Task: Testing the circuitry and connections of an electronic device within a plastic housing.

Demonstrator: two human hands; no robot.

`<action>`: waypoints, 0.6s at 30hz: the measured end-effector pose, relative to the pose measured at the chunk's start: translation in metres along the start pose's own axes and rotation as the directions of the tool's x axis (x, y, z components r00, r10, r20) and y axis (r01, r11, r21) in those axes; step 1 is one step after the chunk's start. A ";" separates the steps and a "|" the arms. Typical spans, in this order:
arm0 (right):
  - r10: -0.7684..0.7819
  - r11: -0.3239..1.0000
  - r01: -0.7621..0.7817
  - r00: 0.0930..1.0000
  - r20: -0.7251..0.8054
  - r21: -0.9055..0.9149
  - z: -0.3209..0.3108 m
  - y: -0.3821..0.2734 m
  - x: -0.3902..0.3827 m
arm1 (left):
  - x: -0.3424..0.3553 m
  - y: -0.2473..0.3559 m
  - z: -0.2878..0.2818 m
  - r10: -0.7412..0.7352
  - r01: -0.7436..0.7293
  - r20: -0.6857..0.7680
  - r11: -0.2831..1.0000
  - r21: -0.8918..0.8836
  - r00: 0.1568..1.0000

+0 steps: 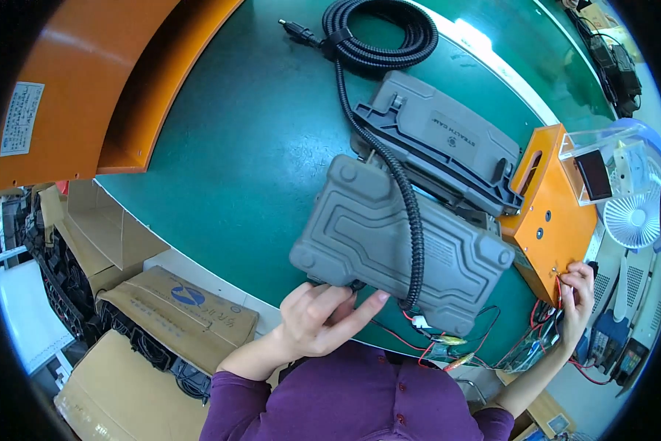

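My left hand (317, 317), curled, likely steadies the grey case (371, 231); right hand (579, 300), narrow, meets the orange box (566, 231); I cannot tell either's grip.

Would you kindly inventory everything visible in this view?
Case: one, grey, centre
Orange box: one, orange, right
Clip leads: several, red and black, bench's near edge
Cable: one, black, coiled at top, crossing case
Workbench: one, green, centre
Orange housing: one, orange, upper left
Clear box: one, transparent, right
Fan: one, white and blue, right
Cardboard boxes: at least three, brown, lower left
Black parts: several, black, left
Equipment: several, mixed colours, right edge
Shirt: one, purple, bottom
Left hand: one, bare, case's near edge
Right hand: one, bare, by orange box
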State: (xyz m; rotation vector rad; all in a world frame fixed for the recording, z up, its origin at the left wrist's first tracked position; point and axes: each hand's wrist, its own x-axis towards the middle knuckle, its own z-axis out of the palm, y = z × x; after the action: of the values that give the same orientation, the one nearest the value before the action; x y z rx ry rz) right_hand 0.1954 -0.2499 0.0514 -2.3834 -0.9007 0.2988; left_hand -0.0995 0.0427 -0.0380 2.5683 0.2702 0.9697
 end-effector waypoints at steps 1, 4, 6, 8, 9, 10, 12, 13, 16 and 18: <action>0.003 1.000 -0.003 1.000 0.006 0.000 0.000 0.001 0.002 | 0.001 0.000 -0.004 -0.002 0.002 0.035 1.000 0.007 0.999; -0.017 1.000 0.016 0.999 0.052 0.016 -0.001 0.005 0.005 | 0.000 -0.001 -0.006 -0.017 0.017 0.037 1.000 -0.014 0.999; -0.025 1.000 0.025 0.999 -0.028 -0.014 0.003 0.005 0.006 | -0.003 -0.001 -0.004 -0.027 0.029 0.036 0.999 -0.046 0.999; -0.027 1.000 0.026 0.998 -0.048 -0.012 0.004 0.006 0.003 | -0.004 -0.001 -0.003 -0.034 0.036 0.034 0.996 -0.082 0.999; -0.032 0.999 0.032 0.997 -0.071 -0.007 0.005 0.008 0.000 | -0.004 0.000 -0.003 -0.028 0.030 0.028 0.997 -0.069 0.999; -0.031 0.999 0.031 0.997 -0.069 -0.007 0.004 0.013 -0.002 | -0.005 0.000 -0.003 -0.021 0.022 0.020 0.998 -0.054 1.000; 0.023 0.998 -0.021 0.999 -0.042 0.051 0.002 0.025 -0.007 | -0.008 0.002 -0.004 -0.032 0.034 0.029 0.998 -0.059 0.999; 0.023 0.998 -0.021 0.999 -0.041 0.051 0.003 0.026 -0.009 | -0.008 0.002 -0.004 -0.038 0.040 0.034 0.997 -0.065 0.999; 0.048 0.995 -0.042 0.997 -0.058 0.095 0.009 0.029 -0.011 | -0.007 0.000 -0.007 -0.011 0.013 0.034 0.999 -0.043 0.999; -0.001 0.992 0.008 0.998 -0.059 0.123 0.013 0.031 -0.010 | -0.011 -0.003 -0.013 -0.026 0.029 0.071 0.998 -0.052 0.997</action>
State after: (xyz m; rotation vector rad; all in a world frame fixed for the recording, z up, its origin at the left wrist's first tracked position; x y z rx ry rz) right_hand 0.1993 -0.2697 0.0230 -2.2649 -0.8364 0.2725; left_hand -0.1165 0.0452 -0.0368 2.5380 0.2563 0.8633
